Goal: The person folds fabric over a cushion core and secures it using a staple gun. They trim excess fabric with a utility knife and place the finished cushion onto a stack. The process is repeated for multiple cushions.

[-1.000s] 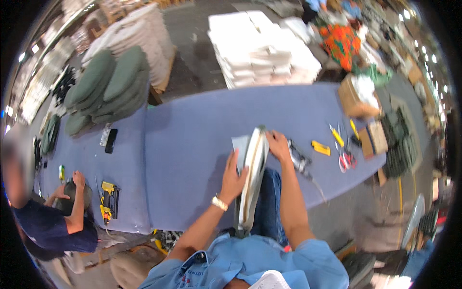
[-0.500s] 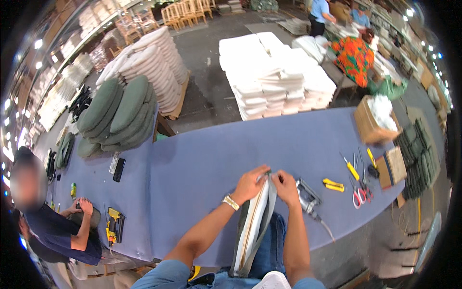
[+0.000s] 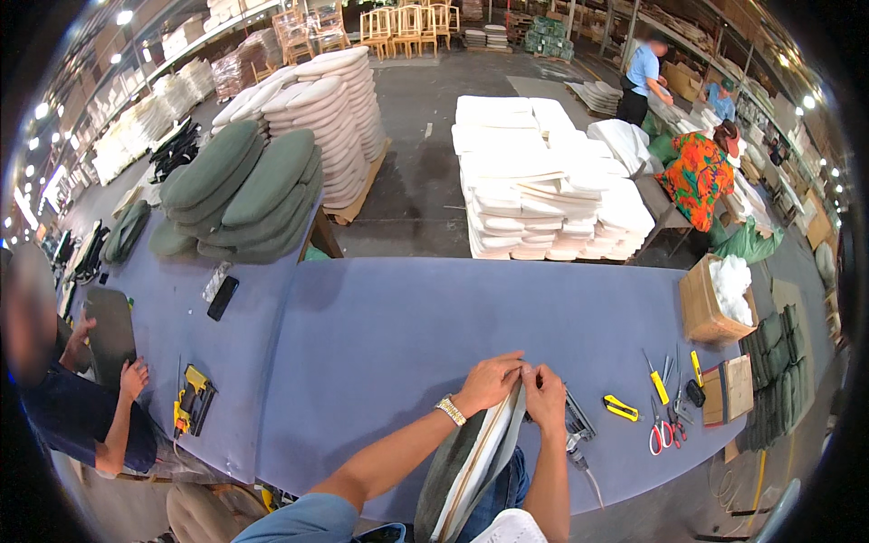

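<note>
A long grey-green cushion cover (image 3: 453,462) stands on edge at the table's front, its near end by my lap. Its open side shows white padding and a brown strip, perhaps a zipper, running lengthwise. My left hand (image 3: 490,384), with a gold watch on the wrist, pinches the cover's far end. My right hand (image 3: 545,398) is closed on the same end, fingertips almost against the left ones. The bit between the fingers is too small to make out. Right beside my right hand lies a grey staple gun (image 3: 578,418), partly hidden by it, with a hose attached.
To the right lie a yellow utility knife (image 3: 621,407), a yellow-handled screwdriver (image 3: 659,389), scissors (image 3: 657,438) and a cardboard box (image 3: 701,312) of white stuffing. At left, a co-worker holds a dark panel (image 3: 110,330) near a yellow staple gun (image 3: 193,401). Green cushions (image 3: 267,195) are stacked behind.
The view has shifted, so the table sits lower in it. Both my hands stay at the cover's far end, now closer together. The co-worker at left has raised the dark panel upright.
</note>
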